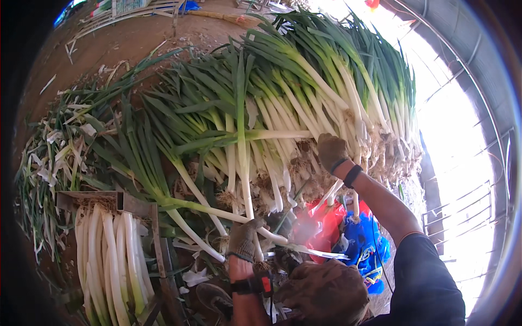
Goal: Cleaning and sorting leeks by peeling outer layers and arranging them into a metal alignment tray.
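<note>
My left hand [243, 240], in a brownish work glove, closes round the white shaft of a long green onion [209, 209] whose leaves point up and left. A loose white strip of skin [318, 252] trails to the right of its lower end. Farther up and right, my gloved right hand [333, 152] is closed at the root end of another green onion [280, 134], which lies crosswise over the heap. Its fingers are partly hidden. The big heap of green onions [321, 103] has leaves away from me and muddy roots toward me.
At the lower left, trimmed green onions [109, 261] lie within a metal frame [136, 205]. Peeled leaf scraps [60, 146] pile up at far left. Red plastic [321, 225] and blue plastic [361, 242] lie below my right arm. A broom [236, 19] lies far back.
</note>
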A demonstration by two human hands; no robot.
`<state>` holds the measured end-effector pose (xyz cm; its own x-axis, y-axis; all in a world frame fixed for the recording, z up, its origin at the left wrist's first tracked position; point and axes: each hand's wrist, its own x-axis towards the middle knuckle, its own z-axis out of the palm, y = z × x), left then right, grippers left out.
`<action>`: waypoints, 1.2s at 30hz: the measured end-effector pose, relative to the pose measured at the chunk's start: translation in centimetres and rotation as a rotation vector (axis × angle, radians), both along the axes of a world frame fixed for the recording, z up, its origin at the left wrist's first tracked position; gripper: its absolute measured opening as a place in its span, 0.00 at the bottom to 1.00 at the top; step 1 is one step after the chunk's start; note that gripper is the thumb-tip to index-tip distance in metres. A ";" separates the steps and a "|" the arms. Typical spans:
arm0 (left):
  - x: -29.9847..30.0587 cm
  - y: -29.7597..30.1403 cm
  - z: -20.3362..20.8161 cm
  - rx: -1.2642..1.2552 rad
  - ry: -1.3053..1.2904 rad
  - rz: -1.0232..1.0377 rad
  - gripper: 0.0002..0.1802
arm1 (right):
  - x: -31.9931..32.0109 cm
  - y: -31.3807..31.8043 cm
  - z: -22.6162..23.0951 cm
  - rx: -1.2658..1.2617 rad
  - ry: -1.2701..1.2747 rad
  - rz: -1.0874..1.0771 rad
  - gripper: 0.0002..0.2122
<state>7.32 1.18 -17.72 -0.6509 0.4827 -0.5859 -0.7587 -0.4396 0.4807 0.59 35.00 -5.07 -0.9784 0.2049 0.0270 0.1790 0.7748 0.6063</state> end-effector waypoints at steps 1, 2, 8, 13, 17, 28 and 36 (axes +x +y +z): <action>-0.1 -0.2 0.4 -0.007 0.014 -0.012 0.14 | -0.1 0.3 -0.2 0.032 0.008 0.015 0.10; -0.2 -0.4 0.7 -0.017 0.023 -0.022 0.13 | -0.6 -0.8 0.5 -0.027 0.015 0.012 0.09; -1.3 -2.5 3.7 0.125 -0.015 -0.088 0.10 | 0.8 -8.7 6.3 -1.026 -0.152 -0.129 0.09; -0.8 -0.2 5.6 0.350 0.003 -0.017 0.23 | 12.2 -14.8 1.7 -0.722 -0.741 0.604 0.15; 2.1 -0.1 1.9 0.441 -0.068 -0.032 0.23 | 13.7 -13.2 -1.3 -1.525 -0.628 0.284 0.13; 0.5 -3.9 3.2 0.388 -0.030 0.071 0.11 | 3.4 4.6 -1.7 -0.138 -0.154 0.172 0.14; -0.1 -7.4 1.7 0.281 -0.035 0.251 0.25 | -2.0 -3.7 1.0 -0.551 0.179 0.085 0.22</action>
<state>7.17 -6.26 -16.06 -0.7514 0.4556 -0.4772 -0.6244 -0.7249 0.2911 -1.43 31.25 -4.09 -0.9820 0.1570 0.1052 0.1653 0.9833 0.0759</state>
